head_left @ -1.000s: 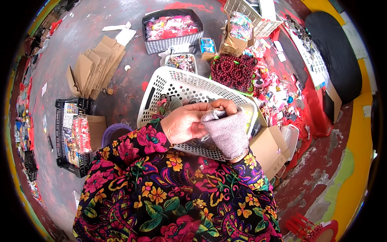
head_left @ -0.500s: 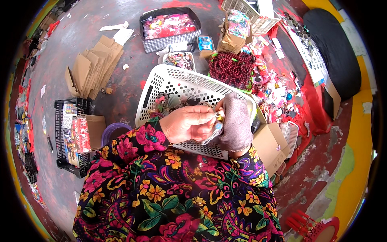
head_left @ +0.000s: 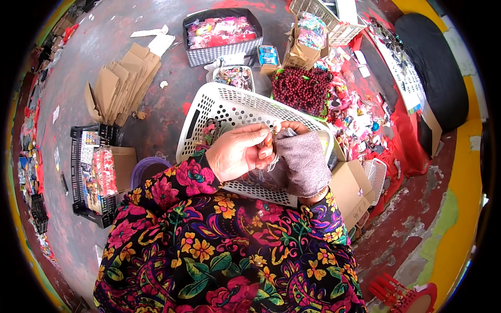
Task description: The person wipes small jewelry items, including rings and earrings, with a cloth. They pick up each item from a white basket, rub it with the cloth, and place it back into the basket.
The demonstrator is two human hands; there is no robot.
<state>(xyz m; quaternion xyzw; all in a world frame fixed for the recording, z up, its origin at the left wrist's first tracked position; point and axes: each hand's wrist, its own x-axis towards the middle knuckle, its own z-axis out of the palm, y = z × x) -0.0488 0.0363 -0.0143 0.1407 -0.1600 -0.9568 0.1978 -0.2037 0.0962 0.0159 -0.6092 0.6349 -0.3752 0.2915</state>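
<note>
Over the white perforated basket [head_left: 206, 99], my left hand [head_left: 241, 150] pinches a small beaded cord [head_left: 275, 128] between thumb and fingers. A pale bead shows at its top, and thin whitish strands [head_left: 272, 164] hang below the fingertips. My right hand [head_left: 301, 159] is wrapped in a greyish-mauve cloth that leaves some fingertips bare. Its fingers close on the same cord, touching the left fingertips. Part of the cord is hidden by the fingers, so its exact kind cannot be told. Inside the basket lie dark and coloured stringy pieces [head_left: 211, 130], partly covered by my hands.
Dark red beads [head_left: 301, 89] fill a green-edged tray beyond the basket. A small white tub [head_left: 234, 78] of trinkets and a checked box [head_left: 223, 51] stand farther off. Left are folded cardboard [head_left: 122, 83], a black crate [head_left: 78, 172] and a purple bucket [head_left: 148, 172]. An open carton [head_left: 350, 189] sits right.
My cloth-wrapped right hand has turned and lowered slightly, its fingertips now reaching over the cord's top. The yellow and blue bits seen between the hands before are hidden now.
</note>
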